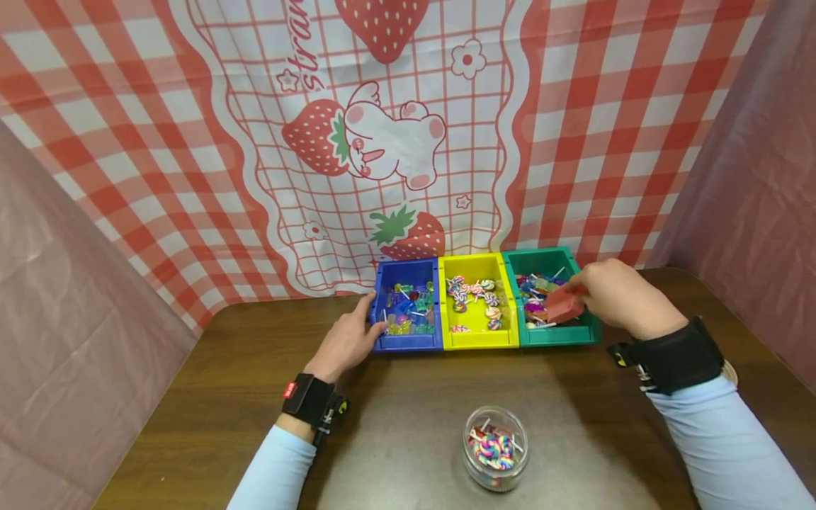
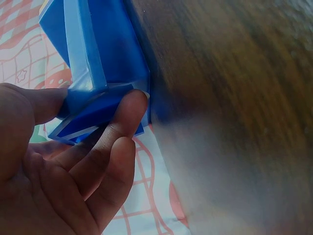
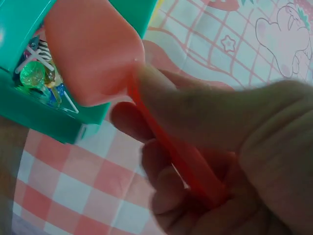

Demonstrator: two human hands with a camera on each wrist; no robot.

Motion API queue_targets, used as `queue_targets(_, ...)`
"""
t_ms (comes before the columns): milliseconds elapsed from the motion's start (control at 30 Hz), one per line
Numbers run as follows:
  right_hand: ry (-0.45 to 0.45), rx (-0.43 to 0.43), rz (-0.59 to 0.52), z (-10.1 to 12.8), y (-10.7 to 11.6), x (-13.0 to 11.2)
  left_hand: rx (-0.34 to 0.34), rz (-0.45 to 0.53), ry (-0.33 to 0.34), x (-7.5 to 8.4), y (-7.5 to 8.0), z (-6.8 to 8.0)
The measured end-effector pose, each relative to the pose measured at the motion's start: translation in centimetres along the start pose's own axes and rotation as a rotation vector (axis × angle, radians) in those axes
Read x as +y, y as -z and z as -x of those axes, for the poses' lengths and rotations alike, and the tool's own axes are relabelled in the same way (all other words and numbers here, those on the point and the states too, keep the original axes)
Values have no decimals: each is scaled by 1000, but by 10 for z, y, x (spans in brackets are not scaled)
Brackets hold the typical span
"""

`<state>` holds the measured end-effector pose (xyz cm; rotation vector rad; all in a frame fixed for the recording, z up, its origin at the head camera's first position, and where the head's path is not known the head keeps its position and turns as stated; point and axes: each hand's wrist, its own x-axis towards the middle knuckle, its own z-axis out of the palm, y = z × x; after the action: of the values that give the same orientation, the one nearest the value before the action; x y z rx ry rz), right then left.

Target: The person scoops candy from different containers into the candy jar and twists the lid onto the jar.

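Along the desk's (image 1: 408,397) far edge, the head view shows three bins side by side: blue bin (image 1: 408,345), yellow bin (image 1: 479,340), green bin (image 1: 561,334). The left hand (image 1: 347,340) grips the blue bin's near-left corner; the right hand (image 1: 621,296) holds a red scoop (image 1: 564,303) over the green bin. A glass jar (image 1: 496,448) of lollipops stands near the front edge.

Left wrist view: fingers (image 2: 128,113) curled on the blue bin (image 2: 98,54).

Right wrist view: fingers (image 3: 195,115) clenched around the scoop's handle, its bowl (image 3: 93,54) above the green bin (image 3: 29,115).
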<state>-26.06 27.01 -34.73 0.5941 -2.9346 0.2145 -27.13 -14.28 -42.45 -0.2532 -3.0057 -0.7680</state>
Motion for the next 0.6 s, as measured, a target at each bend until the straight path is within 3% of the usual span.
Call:
queue_targets(267,33,80,20,-2,-7,-3,-13,-4,4,1,1,0)
queue_targets(600,29,97,-79,-8,-20,5,-19,1,17,0,1,-1)
